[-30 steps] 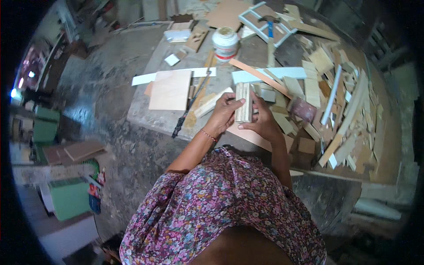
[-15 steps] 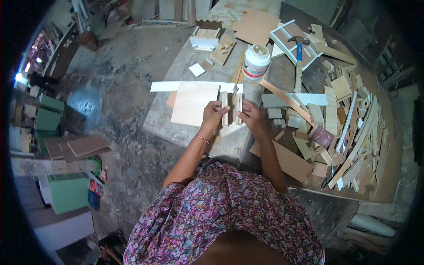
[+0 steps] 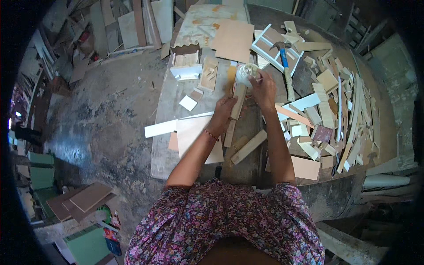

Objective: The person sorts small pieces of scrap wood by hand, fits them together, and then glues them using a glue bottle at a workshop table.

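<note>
My left hand (image 3: 224, 106) grips a narrow wooden block (image 3: 239, 100), which reaches up in front of the white jar (image 3: 242, 70). My right hand (image 3: 264, 88) is at the jar's open mouth, thumb and fingers pinched; what they hold is too small to make out. The block partly hides the jar. Below my hands lie another strip (image 3: 229, 136) and a loose pale block (image 3: 248, 146). A pale square board (image 3: 198, 150) and a long white strip (image 3: 159, 128) lie beside my left forearm.
The worktable (image 3: 162, 154) carries a small white-fronted wooden box (image 3: 185, 70), tan sheets (image 3: 232, 39), a white frame (image 3: 260, 42) and a blue-handled hammer (image 3: 284, 62). A large offcut pile (image 3: 344, 119) covers the right side. Boards (image 3: 90, 198) lie low at the left.
Both hands have moved up the table to the jar. The right has left the wooden pieces for the jar's mouth; the left still holds wood. The view has shifted.
</note>
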Demonstrator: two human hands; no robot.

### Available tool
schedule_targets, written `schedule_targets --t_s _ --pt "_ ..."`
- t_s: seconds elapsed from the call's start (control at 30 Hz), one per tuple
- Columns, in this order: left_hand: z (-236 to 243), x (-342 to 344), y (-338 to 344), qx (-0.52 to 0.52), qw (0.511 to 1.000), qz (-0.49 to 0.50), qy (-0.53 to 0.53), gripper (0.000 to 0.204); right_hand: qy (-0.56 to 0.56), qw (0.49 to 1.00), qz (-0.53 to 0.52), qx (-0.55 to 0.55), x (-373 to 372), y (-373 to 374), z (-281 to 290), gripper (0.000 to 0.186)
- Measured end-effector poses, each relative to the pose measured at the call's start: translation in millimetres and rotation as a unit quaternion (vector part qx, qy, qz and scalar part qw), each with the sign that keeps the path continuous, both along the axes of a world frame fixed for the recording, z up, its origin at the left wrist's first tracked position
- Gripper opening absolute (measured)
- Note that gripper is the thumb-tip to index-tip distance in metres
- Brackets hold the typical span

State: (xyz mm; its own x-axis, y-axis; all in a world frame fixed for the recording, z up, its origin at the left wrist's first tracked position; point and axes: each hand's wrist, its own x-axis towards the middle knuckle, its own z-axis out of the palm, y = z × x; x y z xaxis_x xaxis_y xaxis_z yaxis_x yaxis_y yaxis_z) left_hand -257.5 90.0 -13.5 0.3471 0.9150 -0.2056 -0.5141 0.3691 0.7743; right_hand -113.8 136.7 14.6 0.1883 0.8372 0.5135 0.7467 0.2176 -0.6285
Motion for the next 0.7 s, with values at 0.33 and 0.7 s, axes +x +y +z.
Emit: schedule_targets --t_s 0.33,0.7 --pt "-11.8 -8.4 36.5 -0.03 0.993 -0.068 -0.095 0.035 -0.088 0.996 -0.003 -0.015 5.7 39.7 -10.7 0.013" --pt "-16.0 6.1 76.9 -0.164 0.924 -0.069 -0.339 0.033 -0.162 0.985 0.051 0.011 21.7 54.8 -19.0 0.014"
